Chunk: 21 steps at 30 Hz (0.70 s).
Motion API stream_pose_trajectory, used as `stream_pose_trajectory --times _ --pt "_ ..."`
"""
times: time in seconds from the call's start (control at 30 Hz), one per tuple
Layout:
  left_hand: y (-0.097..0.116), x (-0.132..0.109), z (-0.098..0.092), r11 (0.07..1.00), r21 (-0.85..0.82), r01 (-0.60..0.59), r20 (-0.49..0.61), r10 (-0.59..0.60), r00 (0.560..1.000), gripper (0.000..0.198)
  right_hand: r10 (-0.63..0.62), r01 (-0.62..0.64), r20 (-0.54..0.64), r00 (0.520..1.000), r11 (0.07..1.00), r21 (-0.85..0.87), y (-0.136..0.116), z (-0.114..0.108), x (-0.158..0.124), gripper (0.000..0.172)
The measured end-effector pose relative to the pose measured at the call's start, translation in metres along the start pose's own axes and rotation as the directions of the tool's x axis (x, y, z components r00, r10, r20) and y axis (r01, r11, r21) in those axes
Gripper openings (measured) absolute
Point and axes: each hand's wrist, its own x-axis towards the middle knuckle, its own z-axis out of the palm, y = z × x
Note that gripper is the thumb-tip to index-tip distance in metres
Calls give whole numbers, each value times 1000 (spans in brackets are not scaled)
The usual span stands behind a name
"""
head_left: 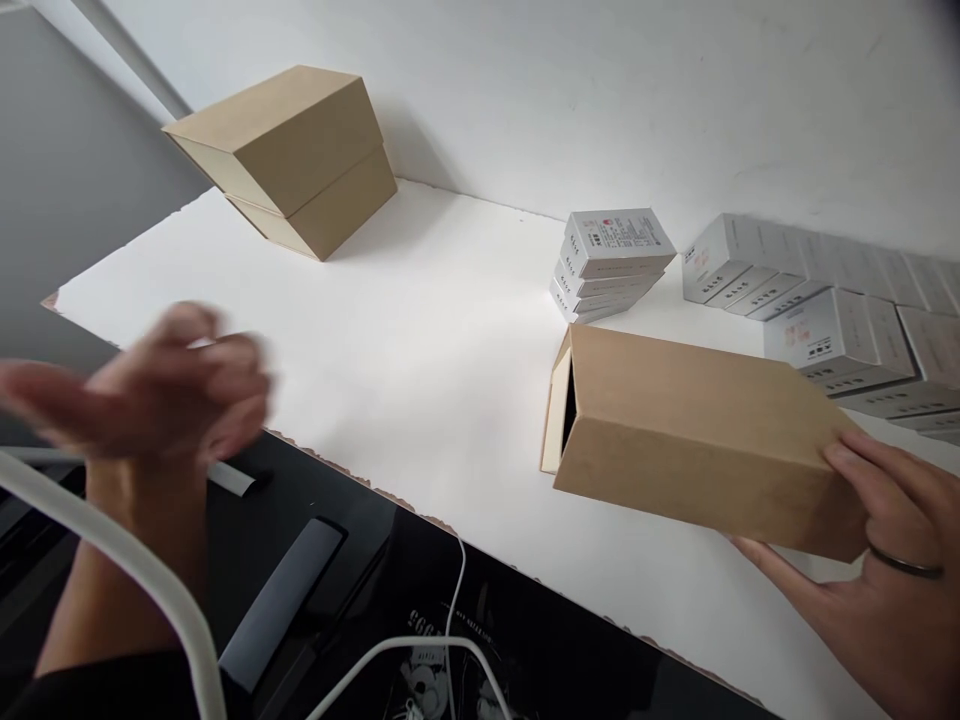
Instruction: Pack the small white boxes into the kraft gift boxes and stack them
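Observation:
A flat brown cardboard box point(690, 430) lies on the white table sheet point(420, 340) at the right, its lid slid slightly so a cream inner tray shows at its left end. My right hand point(877, 560), wearing a dark ring, grips the box's near right corner with fingers over the top and the thumb below. My left hand point(165, 385) hovers blurred over the sheet's left front edge, fingers apart, holding nothing.
Two stacked brown boxes point(289, 160) sit tilted at the back left. A short stack of small white cartons point(607, 262) stands behind the held box, and several more white cartons point(840, 300) lie along the right. White cables point(405, 650) cross the dark surface in front.

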Motion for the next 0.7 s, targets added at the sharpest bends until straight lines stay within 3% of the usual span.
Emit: stream_pose_trajectory --times 0.03,0.07,0.13,0.2,0.27,0.33,0.5,0.6,0.7 --pt "-7 10 1 988 -143 -55 83 67 994 68 -2 2 -6 1000 1000 3 0 0 1 106" --pt "-14 21 10 983 -182 23 152 5 988 67 -1 1 -14 1000 1000 4 0 0 1 106" --pt "-26 46 46 989 -143 48 230 -14 973 102 0 0 -20 1000 1000 -3 -1 0 3 106" --pt "-37 70 91 983 -183 19 337 45 941 134 -8 7 -20 1000 1000 -16 -3 -1 6 105" --pt "-45 89 129 973 -232 -3 402 98 911 154 -14 13 -26 1000 1000 -20 -7 -2 10 103" --pt "-49 101 151 965 -258 -50 437 162 885 161 -22 22 -29 999 1000 -11 -11 -3 14 101" --pt "-46 110 161 939 -285 -194 347 290 892 145 -27 27 -24 999 1000 -4 -15 -4 17 100" --pt "-41 113 162 932 -316 -178 371 294 881 134 3 -3 -14 1000 1000 -26 -15 -4 13 102" --pt "-40 115 164 941 -290 -175 372 279 885 138 -28 27 -4 1000 999 -43 -13 -5 11 100"
